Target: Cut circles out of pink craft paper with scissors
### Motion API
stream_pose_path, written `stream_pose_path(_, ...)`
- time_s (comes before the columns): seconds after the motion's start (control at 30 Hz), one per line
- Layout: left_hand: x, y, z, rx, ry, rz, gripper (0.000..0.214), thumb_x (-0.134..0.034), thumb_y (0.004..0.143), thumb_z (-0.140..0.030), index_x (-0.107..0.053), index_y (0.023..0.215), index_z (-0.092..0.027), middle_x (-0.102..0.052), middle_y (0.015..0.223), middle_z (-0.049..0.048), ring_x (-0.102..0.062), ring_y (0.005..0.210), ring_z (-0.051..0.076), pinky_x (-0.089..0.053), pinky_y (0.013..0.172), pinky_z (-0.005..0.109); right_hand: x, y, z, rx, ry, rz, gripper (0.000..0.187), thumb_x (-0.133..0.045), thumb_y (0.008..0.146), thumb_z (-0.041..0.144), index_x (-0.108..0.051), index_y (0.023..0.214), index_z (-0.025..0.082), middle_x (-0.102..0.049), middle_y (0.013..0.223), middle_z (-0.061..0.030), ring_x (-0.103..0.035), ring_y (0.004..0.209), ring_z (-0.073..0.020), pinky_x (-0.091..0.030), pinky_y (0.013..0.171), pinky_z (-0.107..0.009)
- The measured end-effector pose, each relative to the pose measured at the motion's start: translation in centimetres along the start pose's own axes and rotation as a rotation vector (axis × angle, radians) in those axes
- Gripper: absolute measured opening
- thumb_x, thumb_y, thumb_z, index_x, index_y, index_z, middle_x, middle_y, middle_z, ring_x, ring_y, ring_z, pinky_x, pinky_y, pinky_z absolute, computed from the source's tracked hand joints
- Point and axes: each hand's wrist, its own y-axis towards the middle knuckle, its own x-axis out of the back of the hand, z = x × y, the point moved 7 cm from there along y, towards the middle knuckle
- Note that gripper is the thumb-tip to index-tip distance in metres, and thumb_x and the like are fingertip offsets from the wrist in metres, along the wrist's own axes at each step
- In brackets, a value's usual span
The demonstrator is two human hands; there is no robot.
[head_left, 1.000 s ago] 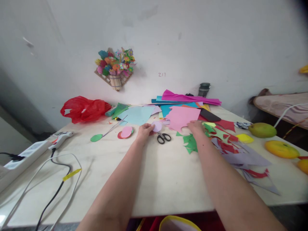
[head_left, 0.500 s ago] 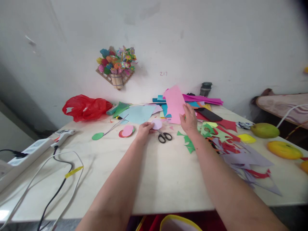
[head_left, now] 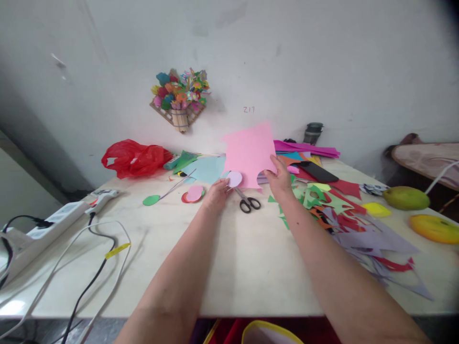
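Note:
My left hand (head_left: 218,193) is closed on a small lilac paper circle (head_left: 235,179), held by its left edge. In my right hand (head_left: 278,180) is a large pink sheet of paper (head_left: 249,148), pinched at its lower right and raised upright behind the circle. The sheet has a ragged outline with bites cut from its edges. Black-handled scissors (head_left: 250,204) lie on the table between my hands, their tips hidden by the paper. Left of my left hand rests a small stack of pink and red paper circles (head_left: 195,193). Farther left is a green paper oval (head_left: 151,200).
Paper scraps (head_left: 344,220) in several colours spread along the right, near a phone (head_left: 319,171) and mangoes (head_left: 405,198). A red plastic bag (head_left: 136,157) sits at the back left. A power strip (head_left: 53,224) and loose cables (head_left: 116,251) occupy the left side.
The pink sheet has turned to face me more broadly and moved left, closer to the lilac circle. My view has shifted slightly left, and my left hand keeps its hold on the circle.

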Motion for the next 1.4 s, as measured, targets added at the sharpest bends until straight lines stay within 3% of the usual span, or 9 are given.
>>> stream_pose_path(0.17,-0.8,-0.2,0.4,0.021,0.007,0.084,0.027,-0.083,0.058,-0.027,-0.062,0.068,-0.015,-0.066,0.072,0.0021,-0.062,0.07,0.013,-0.051,0.077,0.028,-1.2,-0.7,-0.4,-0.074,0.111,0.05,0.063,-0.055,0.075,0.019,-0.05,0.137,0.02,-0.035,0.15,-0.0115,-0.041,0.133,-0.0261,-0.053,0.092,-0.038)
stream_pose_path(0.33,-0.9,-0.1,0.7,0.027,0.087,0.051,0.029,-0.086,0.055,-0.027,-0.063,0.063,-0.012,-0.062,0.062,0.0011,-0.059,0.059,0.009,-0.052,0.067,0.025,-2.1,-1.6,-0.9,-0.196,0.103,0.121,0.067,-0.052,0.076,0.022,-0.045,0.142,0.025,-0.039,0.146,-0.0113,-0.066,0.101,-0.0228,-0.059,0.076,-0.034)
stream_pose_path(0.5,-1.0,-0.2,0.4,0.024,0.113,0.009,0.033,-0.089,0.048,-0.027,-0.065,0.064,-0.01,-0.064,0.062,0.0021,-0.059,0.058,0.01,-0.052,0.064,0.025,-2.2,-1.8,-0.8,-0.196,0.176,0.122,0.068,-0.054,0.074,0.023,-0.045,0.142,0.026,-0.042,0.144,-0.0113,-0.068,0.092,-0.0213,-0.058,0.071,-0.033)
stream_pose_path(0.67,-1.0,0.0,0.3,-0.025,0.161,-0.011,0.036,-0.088,0.046,-0.029,-0.06,0.061,-0.012,-0.06,0.058,-0.001,-0.056,0.055,0.009,-0.05,0.06,0.024,-2.3,-1.7,-0.6,-0.19,0.216,0.107,0.068,-0.055,0.072,0.02,-0.048,0.139,0.025,-0.043,0.143,-0.0109,-0.067,0.093,-0.0197,-0.058,0.077,-0.034)
stream_pose_path(0.9,-0.8,-0.4,-0.4,-0.103,0.216,-0.084,0.065,-0.088,0.048,-0.022,-0.059,0.106,-0.016,-0.049,0.057,-0.0088,-0.055,0.053,0.008,-0.046,0.057,0.023,-2.2,-1.9,0.4,-0.202,0.268,0.087,0.065,-0.054,0.07,0.017,-0.053,0.135,0.023,-0.05,0.137,-0.0101,-0.064,0.099,-0.0179,-0.054,0.085,-0.032)
stream_pose_path(1.03,-0.9,-0.6,-0.5,-0.116,0.245,-0.102,0.076,-0.087,0.048,-0.022,-0.055,0.116,-0.016,-0.044,0.057,-0.0108,-0.052,0.051,0.006,-0.044,0.057,0.022,-2.4,-2.7,-0.5,-0.387,0.348,0.056,0.065,-0.06,0.07,0.02,-0.05,0.134,0.023,-0.064,0.113,-0.0066,-0.068,0.083,-0.0163,-0.057,0.075,-0.031)
stream_pose_path(1.17,-0.7,-0.3,-0.4,-0.135,0.19,-0.106,0.077,-0.085,0.049,-0.019,-0.053,0.118,-0.013,-0.041,0.056,-0.0121,-0.048,0.049,0.005,-0.043,0.056,0.021,-2.4,-3.8,-1.9,-0.645,0.417,-0.063,0.052,-0.062,0.075,0.023,-0.051,0.126,0.023,-0.066,0.09,-0.002,-0.069,0.071,-0.0151,-0.058,0.064,-0.028)
stream_pose_path(1.33,0.1,0.0,-0.1,-0.131,0.151,-0.173,0.076,-0.082,0.052,-0.014,-0.05,0.121,-0.014,-0.046,0.061,-0.01,-0.054,0.055,0.008,-0.048,0.061,0.024,-2.5,-4.5,-1.9,-0.765,0.333,-0.058,0.018,-0.062,0.082,0.031,-0.055,0.093,0.018,-0.06,0.068,-0.0002,-0.062,0.05,-0.0129,-0.05,0.04,-0.021)
stream_pose_path(1.4,0.2,0.0,0.0,-0.126,0.15,-0.191,0.074,-0.082,0.053,-0.012,-0.051,0.12,-0.014,-0.047,0.062,-0.0093,-0.055,0.056,0.008,-0.048,0.062,0.024,-2.9,-4.9,-1.7,-0.797,0.289,0.026,0.022,-0.062,0.083,0.037,-0.054,0.08,0.017,-0.058,0.062,-0.0016,-0.059,0.045,-0.0126,-0.042,0.032,-0.019)
